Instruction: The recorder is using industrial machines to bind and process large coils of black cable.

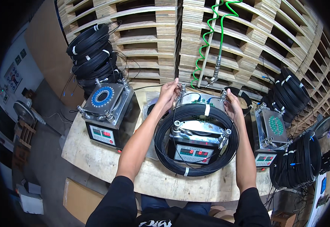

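Straight ahead on the table is a box-shaped bench machine (194,153) with a red-digit display and a metal top. A coil of black cable (229,155), bound with white ties, rests tilted over it, ringing its front clamps. Thin cable ends with blue connectors (200,97) run to green holders on the top plate. My left hand (167,95) is closed at the far-left corner clamp (183,87). At the far-right corner clamp (224,93), my right hand (233,106) curls its fingers against the post. Both hands partly hide what their fingers grip.
Similar machines stand at left (108,108) and right (265,132), topped with blue and green ring fixtures. Black cable coils are stacked at back left (91,53), back right (291,92) and front right (299,160). A green spiral air hose (221,38) hangs before wooden pallets (142,34).
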Tool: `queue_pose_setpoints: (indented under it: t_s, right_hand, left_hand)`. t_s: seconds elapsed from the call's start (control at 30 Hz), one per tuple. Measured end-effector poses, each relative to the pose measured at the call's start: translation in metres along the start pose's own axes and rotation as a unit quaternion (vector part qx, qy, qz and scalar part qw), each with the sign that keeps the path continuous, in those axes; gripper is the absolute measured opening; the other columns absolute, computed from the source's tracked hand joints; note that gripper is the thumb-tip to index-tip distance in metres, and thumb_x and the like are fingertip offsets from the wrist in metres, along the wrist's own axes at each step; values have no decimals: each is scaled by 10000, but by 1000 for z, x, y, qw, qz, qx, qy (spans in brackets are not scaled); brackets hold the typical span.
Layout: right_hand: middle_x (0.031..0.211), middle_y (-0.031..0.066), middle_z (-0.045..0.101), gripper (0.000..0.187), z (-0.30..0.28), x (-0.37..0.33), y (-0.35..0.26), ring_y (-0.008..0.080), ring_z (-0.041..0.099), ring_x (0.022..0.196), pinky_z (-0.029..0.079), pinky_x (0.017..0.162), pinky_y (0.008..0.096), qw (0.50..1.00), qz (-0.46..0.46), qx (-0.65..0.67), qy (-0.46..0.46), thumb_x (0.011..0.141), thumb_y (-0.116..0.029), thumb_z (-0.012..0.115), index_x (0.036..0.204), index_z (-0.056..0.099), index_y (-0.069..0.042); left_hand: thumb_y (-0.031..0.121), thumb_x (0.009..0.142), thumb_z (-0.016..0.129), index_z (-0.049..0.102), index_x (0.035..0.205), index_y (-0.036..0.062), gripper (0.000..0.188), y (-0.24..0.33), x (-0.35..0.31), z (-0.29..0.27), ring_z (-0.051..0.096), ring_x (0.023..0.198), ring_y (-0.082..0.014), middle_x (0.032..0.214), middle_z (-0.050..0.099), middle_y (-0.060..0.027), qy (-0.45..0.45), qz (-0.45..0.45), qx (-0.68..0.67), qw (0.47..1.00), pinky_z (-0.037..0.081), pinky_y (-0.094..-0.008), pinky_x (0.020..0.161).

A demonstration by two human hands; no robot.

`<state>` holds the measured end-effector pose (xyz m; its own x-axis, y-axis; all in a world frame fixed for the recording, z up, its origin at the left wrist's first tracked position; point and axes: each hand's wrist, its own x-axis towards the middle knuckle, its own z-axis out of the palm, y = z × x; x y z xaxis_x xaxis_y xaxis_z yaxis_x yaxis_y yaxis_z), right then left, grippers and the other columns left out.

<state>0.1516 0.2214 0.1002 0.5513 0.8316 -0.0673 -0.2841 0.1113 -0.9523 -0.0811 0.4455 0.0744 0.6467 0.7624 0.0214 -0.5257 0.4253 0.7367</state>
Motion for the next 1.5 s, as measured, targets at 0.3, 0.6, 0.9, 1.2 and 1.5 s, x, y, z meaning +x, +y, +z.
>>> queue_pose_setpoints:
  t_s: [0.3,0.6,0.9,1.2,1.5]
  right_hand:
    - [742,-98,525,275,4,-9,-8,28,463,635,365,560,206,1000,6,-12,21,1002,-455,596,923,601,-192]
    - [761,-91,556,290,-8,8,10,26,476,597,374,524,202,1000,-21,3,13,1001,-456,598,946,615,-172]
    - [899,38,631,220,-15,-103,13,107,562,760,473,689,258,893,-306,-258,205,987,-172,621,1143,620,-18]
    - [832,59,587,170,77,-238,17,189,512,743,388,730,336,784,-364,-465,192,869,-142,711,1013,680,-57]
    - [722,15,548,230,70,-248,19,175,518,757,325,815,340,798,-321,-480,174,812,-157,776,1001,672,-76]
  left_hand:
    - [245,984,665,618,1055,33,229,11,-16,5,657,921,-155,1051,708,-138,-32,-33,-36,998,547,-269,822]
    - [204,997,641,567,1337,39,385,19,-20,0,619,1024,-132,1237,648,-97,-92,12,166,982,518,-287,880]
    - [272,922,701,530,1350,41,516,43,-212,42,567,1197,-329,1347,516,-199,73,288,570,766,480,-421,975]
    - [352,755,800,288,1537,137,958,8,-246,92,388,1335,-466,1460,344,-273,136,251,654,700,317,-597,1086]
    - [153,852,737,391,1441,35,693,57,-258,49,508,1288,-349,1373,500,-214,-76,229,588,772,398,-403,1089]
